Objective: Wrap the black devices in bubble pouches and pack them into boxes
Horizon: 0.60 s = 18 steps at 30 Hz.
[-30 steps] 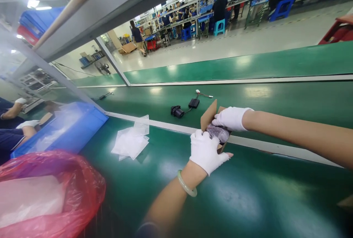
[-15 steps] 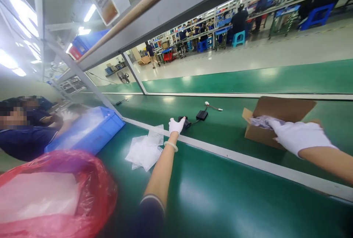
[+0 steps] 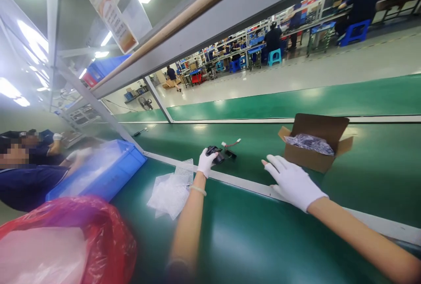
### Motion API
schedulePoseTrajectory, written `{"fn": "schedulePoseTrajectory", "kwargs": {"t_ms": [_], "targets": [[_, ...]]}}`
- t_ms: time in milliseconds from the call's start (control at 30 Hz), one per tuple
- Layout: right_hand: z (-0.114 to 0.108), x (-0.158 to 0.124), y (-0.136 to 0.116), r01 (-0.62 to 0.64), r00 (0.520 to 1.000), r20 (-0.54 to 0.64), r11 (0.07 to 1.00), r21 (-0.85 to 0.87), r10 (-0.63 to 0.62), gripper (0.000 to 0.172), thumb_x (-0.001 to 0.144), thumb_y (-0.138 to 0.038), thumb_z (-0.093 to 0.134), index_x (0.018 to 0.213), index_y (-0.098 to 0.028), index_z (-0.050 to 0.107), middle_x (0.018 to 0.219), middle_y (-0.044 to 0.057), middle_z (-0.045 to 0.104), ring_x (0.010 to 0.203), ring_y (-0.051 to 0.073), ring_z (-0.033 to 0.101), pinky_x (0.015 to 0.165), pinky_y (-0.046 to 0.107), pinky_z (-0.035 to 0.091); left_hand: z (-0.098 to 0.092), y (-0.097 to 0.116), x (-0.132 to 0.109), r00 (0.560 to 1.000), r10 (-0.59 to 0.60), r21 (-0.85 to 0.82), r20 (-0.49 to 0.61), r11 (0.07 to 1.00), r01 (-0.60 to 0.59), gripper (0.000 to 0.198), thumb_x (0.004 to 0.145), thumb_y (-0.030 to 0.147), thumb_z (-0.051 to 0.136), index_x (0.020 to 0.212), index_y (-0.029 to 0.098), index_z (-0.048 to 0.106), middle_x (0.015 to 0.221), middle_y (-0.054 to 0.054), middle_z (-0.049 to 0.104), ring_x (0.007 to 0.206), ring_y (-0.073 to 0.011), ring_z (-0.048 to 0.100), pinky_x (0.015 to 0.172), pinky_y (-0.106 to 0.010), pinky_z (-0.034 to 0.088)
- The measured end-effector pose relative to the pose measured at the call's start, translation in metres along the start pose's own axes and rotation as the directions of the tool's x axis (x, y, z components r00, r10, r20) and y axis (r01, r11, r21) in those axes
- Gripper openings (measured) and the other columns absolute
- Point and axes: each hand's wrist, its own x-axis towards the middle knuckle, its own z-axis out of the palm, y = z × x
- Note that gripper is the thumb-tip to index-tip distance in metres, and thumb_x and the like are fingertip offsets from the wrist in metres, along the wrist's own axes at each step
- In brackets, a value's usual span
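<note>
Handling notes for the black device (image 3: 215,153): it lies on the green conveyor belt (image 3: 263,143), just beyond the white dividing strip (image 3: 250,184), and is grasped by the gloved left hand (image 3: 206,161), whose fingers are closed over its near end. A small black box (image 3: 230,154) and a red-and-white lead with a white plug (image 3: 232,143) are attached and trail behind it. The assembly is judged light and rigid in the body but loose in the wiring; the body should be gripped, not the lead, since snagging is likely. The gloved right hand (image 3: 292,181) is held open, flat, with nothing in it, near the cardboard box (image 3: 314,154). A wrapped item (image 3: 309,143) lies inside that open box. Clear bags (image 3: 171,189) lie beside the left wrist.
</note>
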Motion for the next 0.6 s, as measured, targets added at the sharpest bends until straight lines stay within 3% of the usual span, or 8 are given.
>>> {"fn": "schedulePoseTrajectory", "kwargs": {"t_ms": [67, 133, 233, 300, 367, 433, 500, 600], "targets": [[0.013, 0.005, -0.022, -0.037, 0.999, 0.023, 0.977, 0.209, 0.032, 0.073, 0.072, -0.02, 0.063, 0.139, -0.007, 0.037, 0.145, 0.021, 0.034, 0.132, 0.036, 0.033, 0.102, 0.052, 0.041, 0.007, 0.007, -0.045, 0.996, 0.075, -0.103, 0.058, 0.992, -0.068, 0.055, 0.069, 0.04, 0.068, 0.116, 0.018, 0.047, 0.122, -0.011, 0.06, 0.104, -0.0208, 0.062, 0.079, -0.03, 0.055], [0.018, 0.0, -0.047, -0.152, 0.987, 0.116, 0.852, 0.5, 0.108, 0.084, 0.07, -0.029, 0.066, 0.143, -0.006, 0.031, 0.145, 0.022, 0.033, 0.132, 0.035, 0.036, 0.105, 0.051, 0.039, 0.013, 0.014, -0.097, 0.988, 0.119, -0.208, 0.098, 0.973, -0.097, 0.056, 0.069, 0.045, 0.067, 0.116, 0.019, 0.048, 0.123, -0.01, 0.059, 0.108, -0.0204, 0.06, 0.088, -0.031, 0.052], [0.002, -0.033, -0.083, -0.321, 0.947, 0.293, 0.437, 0.841, 0.132, 0.068, 0.082, -0.04, 0.053, 0.141, -0.014, 0.033, 0.135, 0.015, 0.049, 0.122, 0.027, 0.05, 0.106, 0.045, 0.041, 0.016, 0.019, -0.176, 0.994, 0.08, -0.437, 0.072, 0.898, -0.04, 0.052, 0.071, 0.044, 0.068, 0.114, 0.019, 0.053, 0.119, -0.008, 0.061, 0.108, -0.019, 0.059, 0.093, -0.031, 0.048], [-0.019, -0.068, -0.094, -0.372, 0.928, 0.349, 0.274, 0.887, 0.132, 0.05, 0.088, -0.04, 0.044, 0.135, -0.021, 0.041, 0.129, 0.009, 0.056, 0.117, 0.023, 0.055, 0.103, 0.04, 0.045, 0.015, 0.013, -0.222, 0.999, 0.017, -0.467, 0.048, 0.884, 0.007, 0.051, 0.073, 0.047, 0.068, 0.114, 0.021, 0.054, 0.118, -0.007, 0.062, 0.108, -0.019, 0.058, 0.094, -0.03, 0.048], [-0.042, -0.105, -0.09, -0.39, 0.918, 0.326, 0.369, 0.844, 0.224, 0.04, 0.087, -0.039, 0.047, 0.125, -0.025, 0.051, 0.124, 0.007, 0.06, 0.11, 0.025, 0.059, 0.095, 0.042, 0.05, 0.015, -0.002, -0.263, 0.995, -0.099, -0.461, 0.028, 0.882, 0.101, 0.057, 0.07, 0.049, 0.072, 0.117, 0.022, 0.052, 0.12, -0.008, 0.061, 0.112, -0.021, 0.057, 0.096, -0.031, 0.047], [-0.064, -0.138, -0.077, -0.339, 0.936, 0.2, 0.597, 0.727, 0.288, 0.034, 0.085, -0.03, 0.047, 0.117, -0.028, 0.057, 0.115, 0.006, 0.065, 0.1, 0.028, 0.063, 0.087, 0.047, 0.051, 0.018, -0.025, -0.3, 0.965, -0.261, -0.439, 0.016, 0.866, 0.241, 0.071, 0.063, 0.051, 0.078, 0.122, 0.024, 0.048, 0.124, -0.009, 0.058, 0.116, -0.0242, 0.056, 0.099, -0.033, 0.046], [-0.085, -0.161, -0.063, -0.219, 0.972, 0.062, 0.788, 0.576, 0.225, 0.038, 0.085, -0.018, 0.04, 0.115, -0.03, 0.059, 0.103, 0.004, 0.068, 0.085, 0.026, 0.065, 0.077, 0.048, 0.05, 0.023, -0.052, -0.333, 0.923, -0.384, -0.335, 0.022, 0.867, 0.369, 0.077, 0.06, 0.057, 0.077, 0.124, 0.027, 0.046, 0.127, -0.01, 0.057, 0.118, -0.0276, 0.056, 0.098, -0.037, 0.048], [-0.113, -0.176, -0.051, -0.108, 0.994, 0.061, 0.881, 0.461, 0.09, 0.043, 0.089, -0.013, 0.032, 0.112, -0.033, 0.062, 0.086, 0.002, 0.067, 0.067, 0.019, 0.061, 0.068, 0.04, 0.047, 0.027, -0.077, -0.37, 0.892, -0.444, -0.116, 0.084, 0.885, 0.452, 0.071, 0.055, 0.06, 0.078, 0.116, 0.032, 0.054, 0.118, -0.007, 0.061, 0.112, -0.0323, 0.059, 0.085, -0.041, 0.053]]}}
